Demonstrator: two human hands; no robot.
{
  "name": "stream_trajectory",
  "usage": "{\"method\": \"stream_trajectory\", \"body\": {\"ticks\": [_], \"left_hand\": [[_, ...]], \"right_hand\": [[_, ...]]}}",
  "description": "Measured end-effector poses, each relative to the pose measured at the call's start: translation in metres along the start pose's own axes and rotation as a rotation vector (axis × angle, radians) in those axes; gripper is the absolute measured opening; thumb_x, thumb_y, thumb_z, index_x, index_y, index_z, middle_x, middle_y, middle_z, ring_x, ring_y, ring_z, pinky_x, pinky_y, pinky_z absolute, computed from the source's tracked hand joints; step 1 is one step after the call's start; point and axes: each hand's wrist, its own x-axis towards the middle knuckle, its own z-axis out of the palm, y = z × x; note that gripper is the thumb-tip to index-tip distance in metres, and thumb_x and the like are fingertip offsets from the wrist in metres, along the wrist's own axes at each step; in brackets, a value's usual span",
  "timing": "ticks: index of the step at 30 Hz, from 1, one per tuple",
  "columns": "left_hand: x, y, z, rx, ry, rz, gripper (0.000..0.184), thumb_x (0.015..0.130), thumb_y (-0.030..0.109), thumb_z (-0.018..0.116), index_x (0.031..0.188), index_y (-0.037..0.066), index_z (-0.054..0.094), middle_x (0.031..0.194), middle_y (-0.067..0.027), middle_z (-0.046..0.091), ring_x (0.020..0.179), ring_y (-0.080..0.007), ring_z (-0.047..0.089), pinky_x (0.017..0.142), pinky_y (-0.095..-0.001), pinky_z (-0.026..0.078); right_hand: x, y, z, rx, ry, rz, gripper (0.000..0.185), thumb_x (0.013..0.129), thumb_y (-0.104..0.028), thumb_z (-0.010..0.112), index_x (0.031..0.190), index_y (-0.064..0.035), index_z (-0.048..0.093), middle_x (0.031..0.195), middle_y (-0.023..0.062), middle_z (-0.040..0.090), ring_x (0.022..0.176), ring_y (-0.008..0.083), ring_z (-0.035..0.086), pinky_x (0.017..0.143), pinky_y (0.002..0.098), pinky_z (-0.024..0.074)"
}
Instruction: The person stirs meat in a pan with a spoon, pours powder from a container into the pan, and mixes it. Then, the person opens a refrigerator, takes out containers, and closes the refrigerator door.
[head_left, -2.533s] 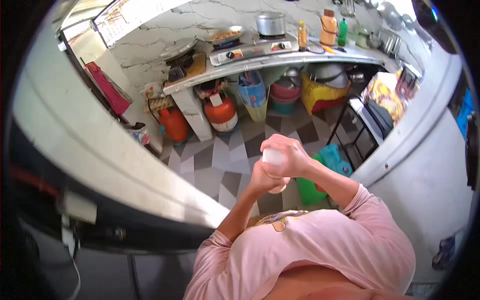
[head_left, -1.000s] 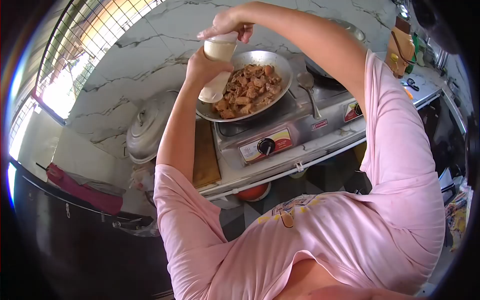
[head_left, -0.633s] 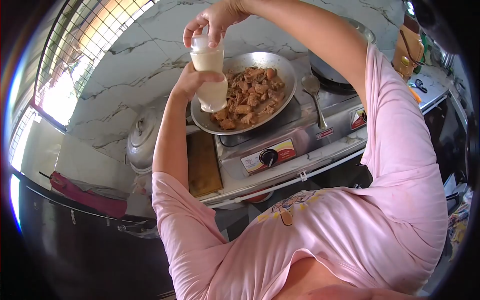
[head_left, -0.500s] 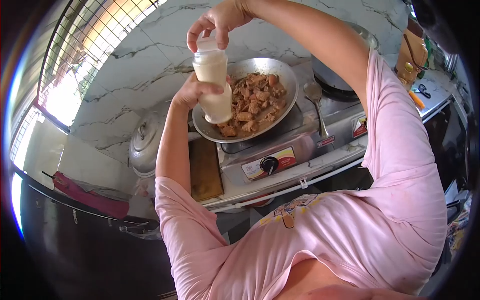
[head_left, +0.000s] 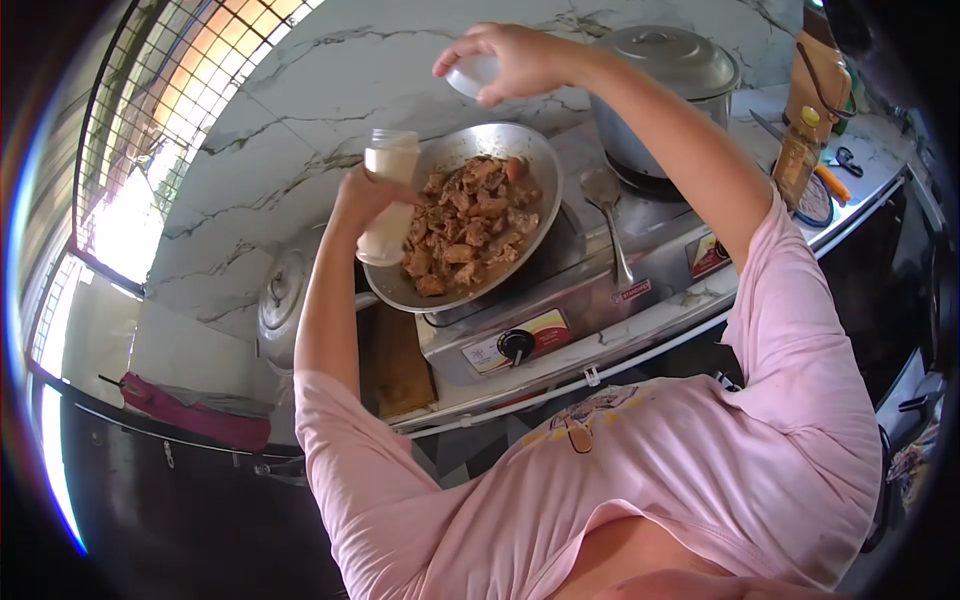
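Note:
My left hand (head_left: 368, 202) is wrapped round a clear jar (head_left: 391, 160) of creamy white contents, its mouth uncovered. The jar is upright, slightly tilted, over the left side of a metal pan (head_left: 548, 165). Brown chunks of cooked food (head_left: 472, 225) lie in the pan, which sits on the stove (head_left: 590, 300). Up and to the right of the jar, my right hand (head_left: 508, 65) holds a whitish translucent lid (head_left: 472, 74) by its edges, apart from the jar.
A lidded pot (head_left: 665, 85) stands on the right burner, with a spoon (head_left: 610, 215) between it and the pan. Farther right are an oil bottle (head_left: 796, 160), a knife, scissors (head_left: 848, 160) and an orange-handled item. A brown board (head_left: 393, 360) and large lid (head_left: 283, 300) are at left.
The lid has come off the jar and moved right and up with my right hand. The jar, in my left hand, has shifted left. More of the pot and the oil bottle show now.

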Motion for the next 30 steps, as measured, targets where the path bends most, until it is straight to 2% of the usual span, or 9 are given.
{"method": "stream_trajectory", "body": {"ticks": [3,5,8,12,14,18,20,24,30], "left_hand": [[0.018,-0.013,0.008,0.164,-0.001,0.048,0.057,0.045,0.021,0.078,0.095,0.000,0.060,0.089,-0.0115,0.064,0.076,-0.0221,0.062,0.069,-0.0324,0.050],[0.016,-0.005,0.011,0.142,-0.036,0.098,0.060,0.043,0.021,0.079,0.096,0.000,0.060,0.090,-0.0127,0.063,0.077,-0.0226,0.062,0.069,-0.0327,0.050],[0.029,-0.005,0.008,0.108,-0.036,-0.024,0.054,0.045,0.019,0.078,0.093,0.000,0.061,0.084,-0.0110,0.063,0.076,-0.0221,0.062,0.067,-0.0328,0.050],[0.024,-0.004,0.014,0.128,-0.055,0.050,0.049,0.048,0.017,0.076,0.089,-0.003,0.061,0.081,-0.0114,0.063,0.071,-0.0226,0.062,0.063,-0.0325,0.051],[0.027,-0.005,0.009,-0.119,-0.054,-0.140,0.049,0.049,0.015,0.075,0.090,-0.007,0.060,0.080,-0.0143,0.063,0.071,-0.0233,0.062,0.062,-0.0334,0.051],[0.017,-0.015,-0.005,-0.011,-0.005,-0.104,0.049,0.049,0.013,0.075,0.091,-0.009,0.060,0.079,-0.0154,0.062,0.071,-0.0230,0.061,0.061,-0.0334,0.050],[0.021,-0.031,-0.023,-0.114,0.051,-0.262,0.048,0.050,0.013,0.074,0.090,-0.008,0.061,0.079,-0.0150,0.062,0.072,-0.0225,0.061,0.061,-0.0331,0.050],[-0.016,-0.035,-0.047,0.071,-0.011,-0.173,0.043,0.051,0.015,0.073,0.086,-0.008,0.062,0.077,-0.0148,0.063,0.064,-0.0239,0.062,0.058,-0.0331,0.050],[-0.068,-0.025,-0.074,0.179,0.062,-0.296,0.046,0.052,0.017,0.073,0.087,-0.009,0.060,0.076,-0.0154,0.062,0.061,-0.0234,0.062,0.057,-0.0331,0.051]], "right_hand": [[-0.039,0.000,0.000,-0.086,0.053,-0.013,0.049,0.065,-0.006,0.063,0.111,-0.0191,0.054,0.111,0.0063,0.047,0.106,0.0225,0.046,0.093,0.0331,0.0386],[-0.058,0.004,-0.001,0.008,0.063,-0.017,0.048,0.065,-0.004,0.062,0.111,-0.0182,0.055,0.114,0.0060,0.047,0.107,0.0219,0.046,0.092,0.0327,0.0390],[-0.084,-0.003,-0.007,0.047,0.065,-0.019,0.047,0.067,-0.001,0.060,0.110,-0.0176,0.056,0.115,0.0058,0.046,0.108,0.0208,0.046,0.091,0.0317,0.0403],[-0.109,0.000,-0.009,0.063,0.083,-0.001,0.047,0.067,0.000,0.060,0.110,-0.0171,0.056,0.116,0.0060,0.045,0.107,0.0202,0.047,0.087,0.0301,0.0432],[-0.118,0.008,-0.007,0.049,0.107,-0.021,0.047,0.067,0.000,0.060,0.111,-0.0170,0.056,0.116,0.0060,0.044,0.107,0.0200,0.047,0.085,0.0294,0.0440],[-0.133,0.023,-0.008,0.069,0.104,0.022,0.046,0.067,0.000,0.060,0.110,-0.0149,0.056,0.116,0.0061,0.044,0.107,0.0209,0.047,0.086,0.0311,0.0441],[-0.137,0.031,-0.004,0.073,0.091,0.058,0.046,0.067,0.000,0.060,0.110,-0.0136,0.056,0.115,0.0062,0.044,0.107,0.0221,0.047,0.088,0.0324,0.0432],[-0.136,0.030,0.004,0.174,0.043,0.043,0.046,0.067,0.000,0.060,0.110,-0.0135,0.056,0.114,0.0062,0.044,0.107,0.0224,0.047,0.089,0.0322,0.0427],[-0.128,0.023,0.020,0.187,0.011,0.010,0.045,0.067,-0.003,0.061,0.110,-0.0150,0.056,0.116,0.0063,0.044,0.106,0.0219,0.048,0.086,0.0316,0.0446]]}}
